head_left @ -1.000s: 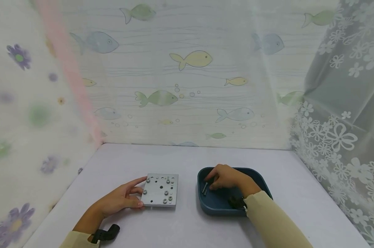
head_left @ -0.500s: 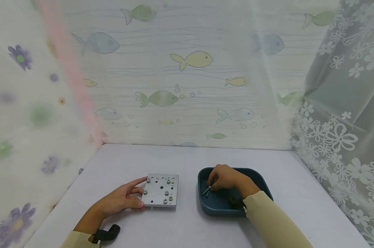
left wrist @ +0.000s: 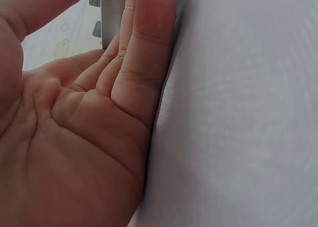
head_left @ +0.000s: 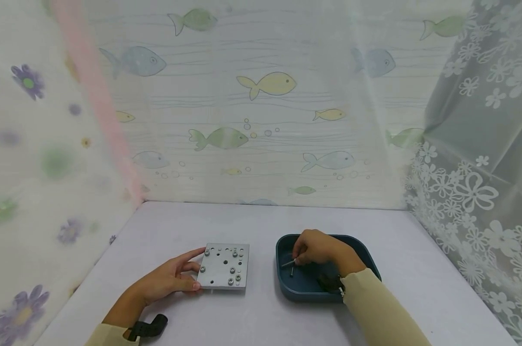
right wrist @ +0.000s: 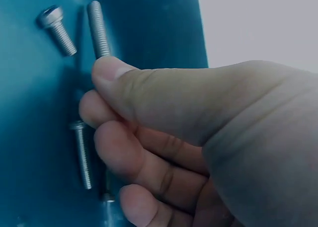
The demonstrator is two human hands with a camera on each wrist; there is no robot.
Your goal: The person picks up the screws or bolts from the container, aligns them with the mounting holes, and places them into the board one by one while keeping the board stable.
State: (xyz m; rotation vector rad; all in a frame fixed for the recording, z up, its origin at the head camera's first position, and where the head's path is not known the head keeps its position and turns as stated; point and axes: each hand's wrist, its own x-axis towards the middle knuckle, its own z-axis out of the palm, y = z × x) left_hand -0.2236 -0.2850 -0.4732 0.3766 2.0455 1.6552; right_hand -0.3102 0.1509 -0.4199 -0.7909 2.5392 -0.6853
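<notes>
A square silver metal plate (head_left: 215, 276) with holes and several socket-head bolts lies left of centre in the head view. My left hand (head_left: 167, 278) grips its left side, thumb at the near corner and index finger at the far one. In the left wrist view the plate (left wrist: 113, 18) shows beyond the fingers, with bolt heads on its face. Inside the dark blue tray (head_left: 313, 296), my right hand (head_left: 319, 250) pinches a bolt (right wrist: 98, 31) between thumb and fingertip; its threaded end sticks out and its head is hidden. Loose bolts (right wrist: 62, 37) lie on the tray floor.
The white table (head_left: 261, 322) carries the plate on the left and the tray on the right. Fish-patterned curtain (head_left: 265, 144) hangs along the back edge. Flowered sheets (head_left: 473, 216) close in both sides. Raised walls surround the tray floor.
My right fingers have taken hold of a bolt in the tray and turned it, so it now points leftward from the fingertips. The left hand and plate stay put.
</notes>
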